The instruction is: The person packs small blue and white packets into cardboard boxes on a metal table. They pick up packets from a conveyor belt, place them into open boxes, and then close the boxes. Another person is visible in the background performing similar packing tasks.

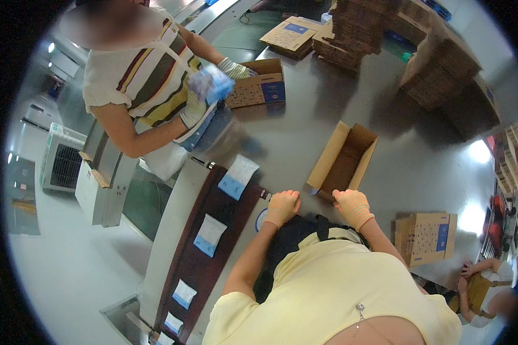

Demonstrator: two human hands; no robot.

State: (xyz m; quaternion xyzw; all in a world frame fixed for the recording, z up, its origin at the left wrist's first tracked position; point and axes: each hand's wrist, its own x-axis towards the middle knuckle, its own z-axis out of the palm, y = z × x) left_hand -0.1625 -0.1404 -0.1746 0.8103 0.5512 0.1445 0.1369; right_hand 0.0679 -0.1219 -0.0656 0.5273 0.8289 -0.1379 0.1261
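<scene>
A metal desk (305, 103) stretches before a worker, with stacked brown cardboard (354, 37) along its far edge and a dark red conveyor belt (206, 277) meeting its left edge. An open cardboard box (362, 167) sits by the desk's near edge. The worker's hands are apart: the right hand (354, 209) curls at the box's near end, though whether it grips cannot be told; the left hand (283, 208), fingers bent, rests near the belt's end, close to blue-and-white packets (211, 234).
</scene>
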